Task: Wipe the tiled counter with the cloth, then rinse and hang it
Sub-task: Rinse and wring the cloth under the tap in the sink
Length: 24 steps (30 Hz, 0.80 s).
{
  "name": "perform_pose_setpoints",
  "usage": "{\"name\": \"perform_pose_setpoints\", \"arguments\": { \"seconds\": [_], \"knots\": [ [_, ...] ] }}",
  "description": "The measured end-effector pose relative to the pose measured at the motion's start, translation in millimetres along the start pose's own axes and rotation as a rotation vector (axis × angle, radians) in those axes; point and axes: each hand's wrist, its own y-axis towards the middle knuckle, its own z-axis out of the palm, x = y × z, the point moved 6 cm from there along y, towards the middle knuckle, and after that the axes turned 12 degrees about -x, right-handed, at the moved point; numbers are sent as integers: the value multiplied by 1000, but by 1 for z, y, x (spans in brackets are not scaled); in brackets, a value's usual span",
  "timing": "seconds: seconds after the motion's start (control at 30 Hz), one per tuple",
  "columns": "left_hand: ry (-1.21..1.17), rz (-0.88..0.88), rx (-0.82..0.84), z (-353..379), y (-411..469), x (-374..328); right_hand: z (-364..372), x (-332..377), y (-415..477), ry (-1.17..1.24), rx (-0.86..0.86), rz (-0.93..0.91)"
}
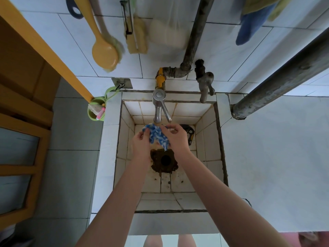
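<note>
Nearest, two bare forearms reaching forward over the front rim of a small tiled sink (220,143). Left hand (140,141) closed on the left side of the cloth (157,135), fingers pinching its edge. Right hand (179,138) gripping the right side of the same cloth, thumb and fingertips bent over it. Cloth blue and white, bunched between both hands, with one end hanging down toward the drain. Held inside the sink, just under the spout of the metal faucet (158,107); running water not clearly visible. Below the hands, a dark, dirty drain hole (165,160) in the stained sink floor. A dark round object (188,132) on the sink floor to the right, partly hidden behind the right hand.

Right of the sink, the pale tiled counter (276,157), with a thick grey pipe (284,77) crossing above it. Left of the sink, a green cup (97,108) hanging from a wall hook, some small items inside.

Farther, on the white tiled wall, a valve with yellow handle (160,79) and an old grey tap (205,82). Higher up, a yellow brush (105,52), a sponge-like scrubber (138,36) and a blue towel (249,27) hanging. At far left, a wooden frame (23,97) in orange-brown colour.
</note>
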Motion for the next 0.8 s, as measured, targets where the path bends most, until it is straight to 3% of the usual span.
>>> {"name": "perform_pose_setpoints", "arguments": {
  "seconds": [0.1, 0.3, 0.37, 0.5, 0.6, 0.7, 0.8],
  "knots": [
    [-98, -71, 19, -1, 1, -1, 3, -4, -5, 82, 67, 80],
    [-33, 7, 47, -4, -1, -1, 3, 7, -26, 15, 110, -271],
    [19, 59, 72, -3, -6, -1, 8, 6, -26, -6, 103, -309],
    [66, 163, 74, 5, -14, -6, 24, 4, -26, 81, 184, -234],
    [84, 202, 71, 6, -15, -7, 23, 7, -16, -54, 76, -237],
    [110, 215, 72, 6, -18, -4, 15, 1, 0, -92, -74, 9],
    [52, 179, 53, 5, -16, -5, 11, 6, 1, -103, -117, -68]
  ]
}}
